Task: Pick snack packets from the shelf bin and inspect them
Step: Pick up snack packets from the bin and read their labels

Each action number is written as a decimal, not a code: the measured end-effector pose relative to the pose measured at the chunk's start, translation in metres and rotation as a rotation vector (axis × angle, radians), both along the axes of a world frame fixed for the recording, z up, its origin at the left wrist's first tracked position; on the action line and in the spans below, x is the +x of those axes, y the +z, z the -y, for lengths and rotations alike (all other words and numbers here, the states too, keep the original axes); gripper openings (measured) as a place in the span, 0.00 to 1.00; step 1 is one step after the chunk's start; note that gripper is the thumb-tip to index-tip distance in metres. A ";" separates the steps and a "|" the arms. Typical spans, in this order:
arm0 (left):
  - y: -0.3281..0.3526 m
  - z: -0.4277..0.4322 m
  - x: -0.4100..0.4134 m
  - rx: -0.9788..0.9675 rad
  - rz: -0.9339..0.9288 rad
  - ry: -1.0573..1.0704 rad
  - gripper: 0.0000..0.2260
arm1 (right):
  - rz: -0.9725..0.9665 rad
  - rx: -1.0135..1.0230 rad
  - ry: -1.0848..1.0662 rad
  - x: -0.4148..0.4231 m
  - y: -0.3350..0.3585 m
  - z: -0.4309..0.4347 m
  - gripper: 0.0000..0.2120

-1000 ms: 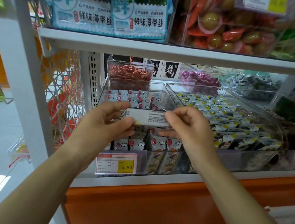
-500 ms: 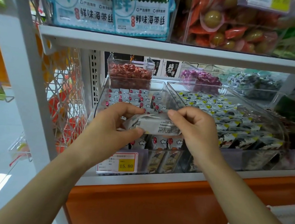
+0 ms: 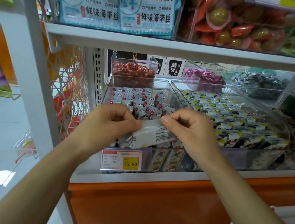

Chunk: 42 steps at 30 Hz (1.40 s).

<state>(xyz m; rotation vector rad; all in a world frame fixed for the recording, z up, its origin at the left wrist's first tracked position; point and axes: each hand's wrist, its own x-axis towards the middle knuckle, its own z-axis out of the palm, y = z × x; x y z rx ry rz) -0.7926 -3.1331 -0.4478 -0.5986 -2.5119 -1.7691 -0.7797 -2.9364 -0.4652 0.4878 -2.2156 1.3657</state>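
Head view. Price tag [image 3: 121,159] reads "15.80"; the upper-shelf bags [image 3: 147,10] read "鲜味海带丝". The snack packet [image 3: 149,136], fine print facing the camera, lies with its long axis rising from lower left to upper right, in front of the clear shelf bin [image 3: 164,85] of cloud-printed packets. The left hand [image 3: 108,124] fingers pinch its left part; the right hand [image 3: 192,131] fingers pinch its upper right edge. The neighbouring bin [image 3: 286,127] holds yellow-marked packets.

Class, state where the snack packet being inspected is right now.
Head view, centre: the snack packet is pinched between the left hand and right hand, in front of the clear bin, just above its price tag.
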 end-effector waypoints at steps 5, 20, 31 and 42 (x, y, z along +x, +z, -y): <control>0.002 0.005 0.000 -0.015 -0.013 -0.005 0.13 | 0.025 -0.051 0.008 -0.001 -0.001 0.000 0.08; -0.006 -0.001 -0.004 0.083 0.004 -0.045 0.10 | 0.318 -0.143 0.232 -0.007 0.012 -0.020 0.07; -0.009 -0.002 -0.004 0.015 -0.039 -0.033 0.09 | 0.355 -0.165 0.262 -0.012 0.009 -0.024 0.07; -0.012 -0.010 -0.015 -0.006 -0.181 0.229 0.13 | 0.177 -0.236 0.103 -0.018 0.001 -0.008 0.15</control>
